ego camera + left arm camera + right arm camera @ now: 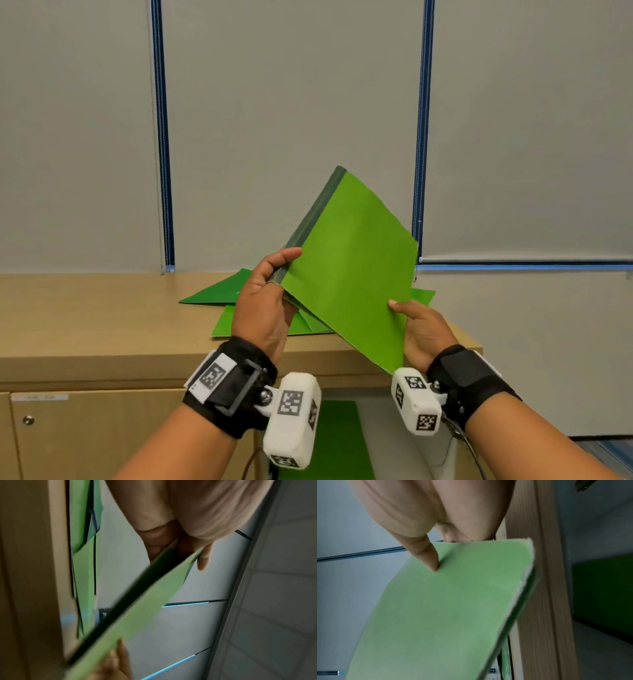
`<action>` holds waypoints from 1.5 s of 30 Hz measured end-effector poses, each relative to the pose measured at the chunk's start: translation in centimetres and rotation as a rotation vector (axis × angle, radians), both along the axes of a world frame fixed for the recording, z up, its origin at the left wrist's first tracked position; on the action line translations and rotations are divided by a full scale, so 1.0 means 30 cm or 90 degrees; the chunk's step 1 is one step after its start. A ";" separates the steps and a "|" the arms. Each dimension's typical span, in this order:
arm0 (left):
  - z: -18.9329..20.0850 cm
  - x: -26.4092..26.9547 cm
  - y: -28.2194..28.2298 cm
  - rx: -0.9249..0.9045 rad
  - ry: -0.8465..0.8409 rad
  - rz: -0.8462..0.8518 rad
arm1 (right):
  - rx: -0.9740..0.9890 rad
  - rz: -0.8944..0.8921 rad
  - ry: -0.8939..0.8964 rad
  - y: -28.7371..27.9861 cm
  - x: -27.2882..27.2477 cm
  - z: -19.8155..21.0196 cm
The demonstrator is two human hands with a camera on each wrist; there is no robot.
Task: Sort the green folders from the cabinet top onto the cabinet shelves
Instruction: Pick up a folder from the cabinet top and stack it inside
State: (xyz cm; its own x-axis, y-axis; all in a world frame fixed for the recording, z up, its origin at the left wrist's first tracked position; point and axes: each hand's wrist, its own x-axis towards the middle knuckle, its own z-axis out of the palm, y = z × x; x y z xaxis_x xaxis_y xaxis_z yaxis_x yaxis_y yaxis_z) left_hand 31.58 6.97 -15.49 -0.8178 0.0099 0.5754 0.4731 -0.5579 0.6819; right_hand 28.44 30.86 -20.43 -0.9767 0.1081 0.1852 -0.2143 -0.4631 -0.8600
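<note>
Currently, the left hand (263,305) grips the dark spine corner of a green folder (349,270), thumb on top. The folder is raised and tilted above the wooden cabinet top (85,308); more green folders (219,291) lie flat beneath it. The right hand (423,330) pinches the folder's lower right edge.

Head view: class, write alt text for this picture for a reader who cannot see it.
Two hands hold a green folder tilted above a wooden cabinet top: the left hand grips its dark spine, the right hand pinches its lower right edge. More green folders lie scattered on the cabinet top behind it, before a grey wall.
</note>
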 end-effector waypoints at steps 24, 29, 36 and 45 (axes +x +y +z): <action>-0.609 -0.094 -0.116 -0.396 -0.161 0.305 | 0.168 -0.057 -0.056 0.035 0.061 -0.353; -0.845 -0.088 -0.123 -0.428 -0.210 0.294 | 0.154 -0.028 -0.120 0.032 0.035 -0.559; -1.051 -0.118 -0.091 -0.385 -0.254 0.313 | 0.121 -0.034 -0.155 0.017 -0.017 -0.775; -1.383 -0.139 -0.013 -0.472 -0.321 0.332 | 0.127 -0.058 -0.268 0.091 -0.047 -1.094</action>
State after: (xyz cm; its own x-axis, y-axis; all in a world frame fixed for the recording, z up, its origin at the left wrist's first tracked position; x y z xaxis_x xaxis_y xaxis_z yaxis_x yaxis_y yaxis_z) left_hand 27.41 6.59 -56.99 -0.9664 -0.2024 0.1586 0.0994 0.2746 0.9564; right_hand 27.04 33.59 -53.24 -0.9595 0.1996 -0.1988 0.1399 -0.2749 -0.9512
